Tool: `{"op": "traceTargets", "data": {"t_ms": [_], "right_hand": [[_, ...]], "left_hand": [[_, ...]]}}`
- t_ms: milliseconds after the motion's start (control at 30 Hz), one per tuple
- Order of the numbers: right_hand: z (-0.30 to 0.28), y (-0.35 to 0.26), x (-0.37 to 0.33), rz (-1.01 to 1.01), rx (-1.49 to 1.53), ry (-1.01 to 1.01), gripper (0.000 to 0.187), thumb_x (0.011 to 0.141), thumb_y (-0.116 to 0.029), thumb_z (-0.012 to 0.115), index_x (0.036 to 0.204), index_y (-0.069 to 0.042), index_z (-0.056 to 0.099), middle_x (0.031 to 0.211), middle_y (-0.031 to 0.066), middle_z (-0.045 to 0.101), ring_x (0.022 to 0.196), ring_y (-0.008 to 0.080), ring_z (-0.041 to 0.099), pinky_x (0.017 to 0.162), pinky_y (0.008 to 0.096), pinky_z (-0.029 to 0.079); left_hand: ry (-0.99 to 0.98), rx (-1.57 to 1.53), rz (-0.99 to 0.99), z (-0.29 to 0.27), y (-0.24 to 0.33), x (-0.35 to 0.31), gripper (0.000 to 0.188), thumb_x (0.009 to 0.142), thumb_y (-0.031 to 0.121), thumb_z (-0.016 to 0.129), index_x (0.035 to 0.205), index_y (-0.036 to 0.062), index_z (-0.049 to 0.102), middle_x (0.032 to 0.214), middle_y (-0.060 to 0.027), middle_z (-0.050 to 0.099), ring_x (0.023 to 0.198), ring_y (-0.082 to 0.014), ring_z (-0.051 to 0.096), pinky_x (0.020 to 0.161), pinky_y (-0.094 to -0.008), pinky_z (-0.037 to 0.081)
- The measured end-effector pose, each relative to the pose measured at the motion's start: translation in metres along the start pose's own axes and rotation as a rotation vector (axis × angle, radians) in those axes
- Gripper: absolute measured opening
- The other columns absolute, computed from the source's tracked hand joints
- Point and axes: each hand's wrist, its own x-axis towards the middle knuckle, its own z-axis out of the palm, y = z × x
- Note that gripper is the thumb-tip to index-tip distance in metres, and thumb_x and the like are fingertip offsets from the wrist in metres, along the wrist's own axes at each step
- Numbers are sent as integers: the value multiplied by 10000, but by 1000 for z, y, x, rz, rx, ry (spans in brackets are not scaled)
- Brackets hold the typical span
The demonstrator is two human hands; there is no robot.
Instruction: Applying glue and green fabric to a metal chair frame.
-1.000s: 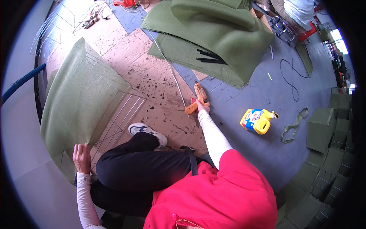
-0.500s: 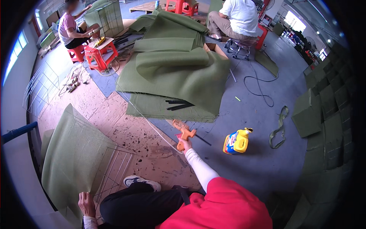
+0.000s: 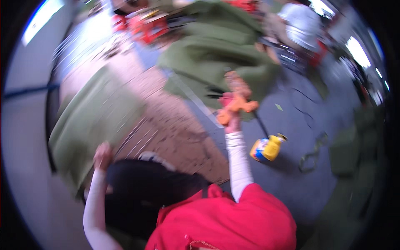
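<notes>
Red fills the bottom of the view: your shirt [image 3: 225, 221], with your dark trousers [image 3: 146, 187] just beyond. Your left hand [image 3: 102, 155] sits at the near edge of the green fabric panel [image 3: 89, 121]; blur hides whether its fingers pinch the cloth or only press on it. Your right hand [image 3: 231, 121] reaches straight ahead, closed around an orange tool [image 3: 235, 104] whose long axis points away from you, toward the heap of green fabric [image 3: 212, 54]. The panel lies left of that tool, so your left hand is nearer it. A yellow-and-blue tool [image 3: 266, 148] rests on the grey floor [image 3: 291, 183], right of your forearm.
</notes>
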Motion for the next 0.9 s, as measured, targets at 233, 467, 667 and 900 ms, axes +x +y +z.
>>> {"op": "traceTargets", "data": {"t_ms": [233,467,667,900], "right_hand": [[76,37,-31,-44,-349,-589,619,806,-248,707,1301,7,434,1230,146,555,1169,256,524,933,339,459],[97,114,-68,305,-683,-986,470,836,-117,640,1260,19,490,1221,156,581,1118,222,562,991,343,419],[129,187,-86,588,-564,-1134,442,880,-87,644,1287,-22,483,1151,77,631,1095,161,580,960,301,440],[147,244,-99,574,-585,-1070,372,831,-291,724,1096,-40,651,1042,34,674,977,102,605,870,267,471]], "left_hand": [[-192,-43,-196,-36,7,24,163,841,143,514,792,3,583,818,-126,605,783,-268,622,627,-385,537],[-204,-278,-300,-52,-7,45,227,829,182,541,687,15,598,692,-185,616,678,-359,632,690,-457,510],[-200,-596,-377,-65,-28,56,229,833,180,597,767,-37,627,627,-219,560,564,-338,583,578,-398,456],[-324,-674,-547,-80,-34,55,282,876,206,583,754,-48,595,600,-173,574,507,-249,559,562,-335,453]]}}
